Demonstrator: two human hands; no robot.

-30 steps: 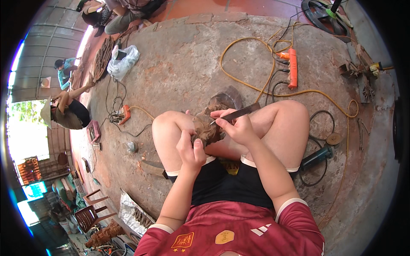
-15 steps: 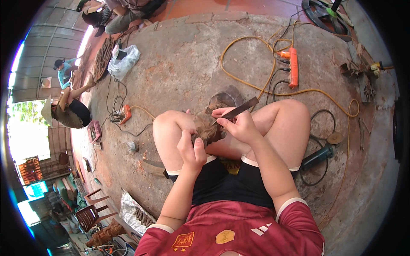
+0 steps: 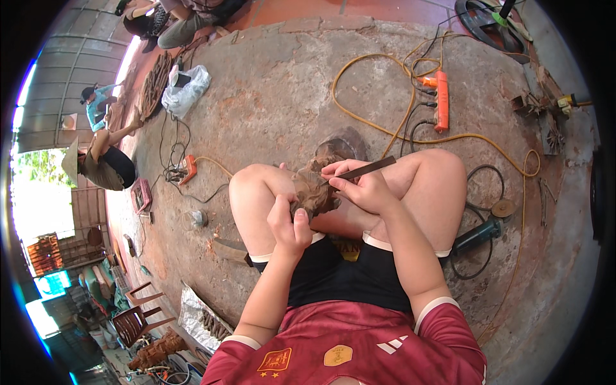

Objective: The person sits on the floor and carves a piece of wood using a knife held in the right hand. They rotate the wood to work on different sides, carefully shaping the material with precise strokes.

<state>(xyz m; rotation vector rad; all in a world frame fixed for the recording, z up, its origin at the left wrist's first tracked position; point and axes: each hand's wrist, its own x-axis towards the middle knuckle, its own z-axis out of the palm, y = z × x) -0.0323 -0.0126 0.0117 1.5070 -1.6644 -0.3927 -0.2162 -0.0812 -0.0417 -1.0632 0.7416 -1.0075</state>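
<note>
**Carving tool lies across the wooden piece, handle out to your right**

Nearest to you, your left hand (image 3: 290, 224) is closed around the lower end of the brown carved wooden piece (image 3: 314, 187), thumb up, pinning it between your 2 bare knees. The piece stands just beyond that hand, touching it, with its carved upper part rising toward the concrete floor (image 3: 276, 109) in front of you.

Your right hand (image 3: 359, 186) sits just to the right of the piece and a little farther out than the left. It is closed in a pinch grip on a slim dark carving tool (image 3: 366, 169). The tool's long axis runs from lower left to upper right: its working tip meets the top right side of the piece, and the handle end points away over your right knee. So the piece lies to the left of your right hand, right at the fingertips, and your right hand is the one nearer the carved top (the left holds only the base).

Beyond your right knee an angle grinder (image 3: 478, 236) lies on the floor with its black cable looped around it. Farther out, a yellow cable (image 3: 359, 115) curls across the floor to an orange power strip (image 3: 441, 102). At the far left edge of the floor, other people sit working, well apart from you, near a white plastic bag (image 3: 186, 90).
</note>
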